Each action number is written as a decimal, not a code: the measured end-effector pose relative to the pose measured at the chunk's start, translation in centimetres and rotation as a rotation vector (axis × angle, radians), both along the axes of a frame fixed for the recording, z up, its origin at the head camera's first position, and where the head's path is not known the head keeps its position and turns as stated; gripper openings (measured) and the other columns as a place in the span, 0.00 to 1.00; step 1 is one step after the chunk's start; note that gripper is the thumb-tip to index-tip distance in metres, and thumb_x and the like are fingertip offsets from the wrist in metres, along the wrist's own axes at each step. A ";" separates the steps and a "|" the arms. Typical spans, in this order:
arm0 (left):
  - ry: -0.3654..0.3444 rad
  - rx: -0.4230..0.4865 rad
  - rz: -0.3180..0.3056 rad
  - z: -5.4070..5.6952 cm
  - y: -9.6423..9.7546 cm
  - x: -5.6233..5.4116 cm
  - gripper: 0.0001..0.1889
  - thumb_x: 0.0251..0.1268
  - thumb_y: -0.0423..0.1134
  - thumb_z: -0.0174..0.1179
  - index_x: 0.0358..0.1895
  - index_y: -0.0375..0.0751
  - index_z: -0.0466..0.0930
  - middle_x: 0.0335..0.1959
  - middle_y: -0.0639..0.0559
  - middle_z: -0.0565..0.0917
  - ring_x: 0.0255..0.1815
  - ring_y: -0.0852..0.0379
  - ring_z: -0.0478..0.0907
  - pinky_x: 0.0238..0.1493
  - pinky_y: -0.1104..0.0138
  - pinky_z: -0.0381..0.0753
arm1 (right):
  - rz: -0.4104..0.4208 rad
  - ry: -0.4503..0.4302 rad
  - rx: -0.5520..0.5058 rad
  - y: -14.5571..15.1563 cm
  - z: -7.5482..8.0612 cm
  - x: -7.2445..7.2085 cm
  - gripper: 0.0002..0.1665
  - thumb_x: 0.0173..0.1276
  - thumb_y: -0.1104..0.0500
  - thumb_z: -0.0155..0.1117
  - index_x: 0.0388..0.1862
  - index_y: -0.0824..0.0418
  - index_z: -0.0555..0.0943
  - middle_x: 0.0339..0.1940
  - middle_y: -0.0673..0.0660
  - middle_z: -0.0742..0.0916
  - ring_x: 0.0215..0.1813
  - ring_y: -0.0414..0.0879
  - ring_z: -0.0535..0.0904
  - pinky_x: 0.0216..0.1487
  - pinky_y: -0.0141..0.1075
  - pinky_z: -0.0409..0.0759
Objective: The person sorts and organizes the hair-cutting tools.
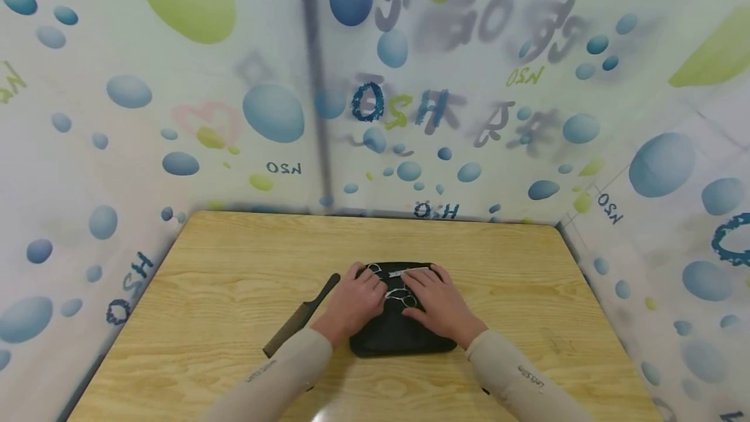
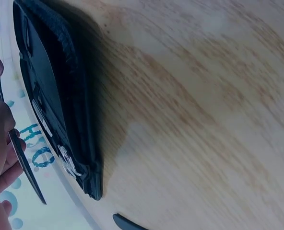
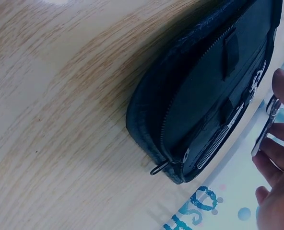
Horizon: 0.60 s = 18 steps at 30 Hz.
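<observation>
A pair of metal scissors (image 1: pixel 398 294) is held above an unzipped black case (image 1: pixel 401 340) on the table. My left hand (image 1: pixel 357 299) pinches it near the blades (image 2: pixel 27 167), between thumb and fingers. At the handle end, my right hand (image 1: pixel 441 301) grips it, thumb over the handle (image 3: pixel 262 136) and fingers beneath. Much of the scissors is covered by the hands in the head view. Toothed thinning scissors (image 3: pixel 214 151) lie inside the case, their finger rings (image 2: pixel 67 160) showing in the left wrist view.
A dark comb with a handle (image 1: pixel 295 324) lies on the wooden table (image 1: pixel 234 259) left of the case. The case's zipper pull (image 3: pixel 159 167) hangs at its corner. Behind and at both sides stand patterned walls (image 1: pixel 263 194).
</observation>
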State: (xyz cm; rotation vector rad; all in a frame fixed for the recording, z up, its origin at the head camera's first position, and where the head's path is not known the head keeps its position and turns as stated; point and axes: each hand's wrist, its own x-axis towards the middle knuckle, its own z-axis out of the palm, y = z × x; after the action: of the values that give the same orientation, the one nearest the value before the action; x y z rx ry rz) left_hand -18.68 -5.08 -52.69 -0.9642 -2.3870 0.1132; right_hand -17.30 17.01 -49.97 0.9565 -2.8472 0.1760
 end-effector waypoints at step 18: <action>-0.013 -0.011 -0.003 0.0 0.4 0.4 0.06 0.66 0.46 0.58 0.35 0.51 0.81 0.35 0.57 0.86 0.43 0.57 0.79 0.63 0.56 0.73 | -0.037 -0.028 0.026 0.2 -0.6 -0.2 0.26 0.62 0.38 0.67 0.54 0.49 0.82 0.48 0.52 0.86 0.56 0.51 0.79 0.73 0.55 0.62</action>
State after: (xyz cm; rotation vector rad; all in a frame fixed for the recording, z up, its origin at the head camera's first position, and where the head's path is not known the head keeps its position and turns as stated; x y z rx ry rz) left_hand -18.28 -4.70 -52.70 -0.9762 -2.3987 0.1195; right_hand -17.48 17.20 -50.57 0.9124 -2.8976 0.1510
